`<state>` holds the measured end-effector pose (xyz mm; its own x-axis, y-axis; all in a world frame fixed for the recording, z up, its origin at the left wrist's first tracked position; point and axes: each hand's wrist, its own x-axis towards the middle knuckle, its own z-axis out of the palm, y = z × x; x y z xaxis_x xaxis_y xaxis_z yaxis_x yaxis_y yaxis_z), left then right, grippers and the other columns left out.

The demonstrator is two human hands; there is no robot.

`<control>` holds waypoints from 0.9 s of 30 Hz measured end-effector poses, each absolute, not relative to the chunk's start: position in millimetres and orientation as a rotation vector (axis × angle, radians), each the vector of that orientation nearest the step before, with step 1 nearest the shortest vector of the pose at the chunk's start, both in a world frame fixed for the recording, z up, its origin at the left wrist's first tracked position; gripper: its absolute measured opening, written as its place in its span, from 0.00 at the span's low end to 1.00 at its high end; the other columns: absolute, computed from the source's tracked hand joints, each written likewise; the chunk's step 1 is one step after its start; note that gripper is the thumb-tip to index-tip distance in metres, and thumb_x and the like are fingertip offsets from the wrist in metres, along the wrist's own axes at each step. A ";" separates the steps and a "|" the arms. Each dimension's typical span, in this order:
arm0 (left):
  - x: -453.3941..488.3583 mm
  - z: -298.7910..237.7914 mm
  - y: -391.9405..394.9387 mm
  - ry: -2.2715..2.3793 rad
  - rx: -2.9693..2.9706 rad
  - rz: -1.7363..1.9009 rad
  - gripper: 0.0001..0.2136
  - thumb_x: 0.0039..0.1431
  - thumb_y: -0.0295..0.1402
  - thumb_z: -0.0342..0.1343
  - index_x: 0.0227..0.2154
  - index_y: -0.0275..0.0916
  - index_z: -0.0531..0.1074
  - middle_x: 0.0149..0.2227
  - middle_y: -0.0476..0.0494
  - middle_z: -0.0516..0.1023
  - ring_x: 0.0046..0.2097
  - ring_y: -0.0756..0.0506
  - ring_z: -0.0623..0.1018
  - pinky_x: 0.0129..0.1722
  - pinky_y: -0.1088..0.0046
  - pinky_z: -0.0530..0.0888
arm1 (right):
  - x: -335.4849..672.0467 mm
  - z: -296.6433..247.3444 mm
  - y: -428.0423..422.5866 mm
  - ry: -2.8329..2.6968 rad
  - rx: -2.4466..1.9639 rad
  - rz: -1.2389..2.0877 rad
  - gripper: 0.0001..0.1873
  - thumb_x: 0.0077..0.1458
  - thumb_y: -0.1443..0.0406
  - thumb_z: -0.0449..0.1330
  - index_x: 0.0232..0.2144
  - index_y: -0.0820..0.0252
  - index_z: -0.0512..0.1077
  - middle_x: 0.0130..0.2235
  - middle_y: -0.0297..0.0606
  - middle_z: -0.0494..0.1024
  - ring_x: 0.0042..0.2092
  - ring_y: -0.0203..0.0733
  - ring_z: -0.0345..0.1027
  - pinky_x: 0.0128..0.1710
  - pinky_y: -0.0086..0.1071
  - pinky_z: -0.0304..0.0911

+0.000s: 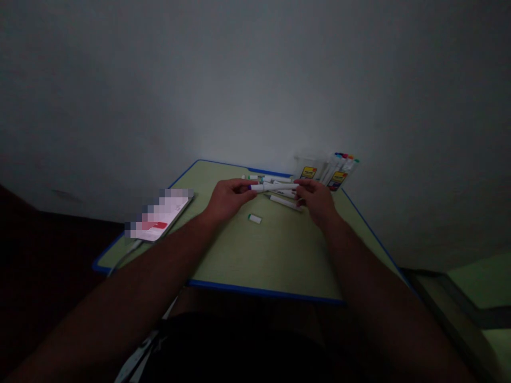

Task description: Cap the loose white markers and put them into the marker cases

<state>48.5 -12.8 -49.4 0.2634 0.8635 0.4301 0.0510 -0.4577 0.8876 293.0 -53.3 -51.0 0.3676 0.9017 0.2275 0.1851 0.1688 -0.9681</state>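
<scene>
A white marker (pixel 275 186) is held level above a small green table (pixel 255 255). My left hand (pixel 228 199) pinches the marker's dark-capped left end. At the other end my right hand (pixel 317 201) grips its barrel. Under and behind the held marker lie several other white markers (pixel 285 202) on the tabletop. A loose white cap with a green tip (pixel 254 218) rests on the table just below my left hand.
A phone (pixel 159 217) with a lit screen lies at the table's left edge, a cable trailing off it. Two clear packs of markers (pixel 337 169) stand against the wall at the back right. The table has a blue rim (pixel 255 290).
</scene>
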 end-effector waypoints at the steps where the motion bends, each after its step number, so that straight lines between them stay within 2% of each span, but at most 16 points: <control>1: 48.4 -51.0 -12.2 0.887 1.772 1.274 0.13 0.48 0.34 0.66 0.39 0.42 0.83 0.24 0.51 0.75 0.25 0.51 0.69 0.28 0.73 0.67 | 294.4 -49.6 -53.5 -1.071 -1.286 0.702 0.17 0.41 0.61 0.68 0.36 0.61 0.76 0.26 0.32 0.76 0.24 0.33 0.67 0.21 0.27 0.66; 4: 48.8 -55.7 -11.4 0.981 1.882 1.224 0.13 0.49 0.34 0.65 0.39 0.43 0.83 0.24 0.50 0.78 0.25 0.50 0.70 0.28 0.71 0.66 | 297.0 -45.7 -54.2 -0.996 -1.189 0.733 0.18 0.38 0.60 0.70 0.34 0.60 0.75 0.24 0.29 0.75 0.24 0.33 0.67 0.21 0.28 0.67; 10: 48.2 -61.6 -7.2 0.947 2.031 1.246 0.07 0.48 0.33 0.66 0.33 0.44 0.84 0.25 0.48 0.80 0.26 0.48 0.72 0.29 0.70 0.66 | 297.5 -43.5 -53.8 -0.966 -1.086 0.764 0.19 0.37 0.60 0.72 0.33 0.59 0.75 0.25 0.30 0.75 0.26 0.33 0.69 0.22 0.27 0.68; 14: 46.7 -61.5 -5.3 1.049 2.126 1.113 0.08 0.51 0.35 0.64 0.34 0.41 0.82 0.26 0.49 0.79 0.28 0.49 0.72 0.31 0.71 0.66 | 298.0 -43.9 -53.3 -0.953 -1.061 0.770 0.19 0.37 0.59 0.74 0.32 0.59 0.74 0.25 0.30 0.76 0.26 0.34 0.70 0.23 0.27 0.69; 18: 46.5 -61.6 -4.3 1.132 2.199 1.022 0.08 0.53 0.37 0.63 0.31 0.38 0.81 0.26 0.49 0.77 0.29 0.49 0.71 0.32 0.72 0.65 | 297.6 -43.4 -54.3 -0.935 -1.035 0.786 0.19 0.37 0.60 0.74 0.32 0.58 0.73 0.28 0.31 0.79 0.28 0.36 0.73 0.23 0.27 0.70; 24: 46.6 -59.9 -3.5 1.155 2.299 0.942 0.11 0.57 0.40 0.59 0.34 0.38 0.81 0.28 0.47 0.79 0.30 0.48 0.73 0.33 0.71 0.65 | 294.1 -43.7 -56.0 -0.930 -1.032 0.774 0.18 0.41 0.60 0.73 0.32 0.59 0.71 0.28 0.32 0.79 0.29 0.38 0.76 0.23 0.27 0.71; 27: 46.3 -57.7 -4.4 1.153 2.359 0.898 0.13 0.60 0.40 0.55 0.38 0.38 0.82 0.33 0.44 0.82 0.33 0.46 0.76 0.35 0.70 0.67 | 292.7 -43.8 -55.9 -0.928 -1.032 0.772 0.18 0.43 0.59 0.72 0.32 0.59 0.70 0.27 0.32 0.79 0.28 0.38 0.76 0.23 0.27 0.72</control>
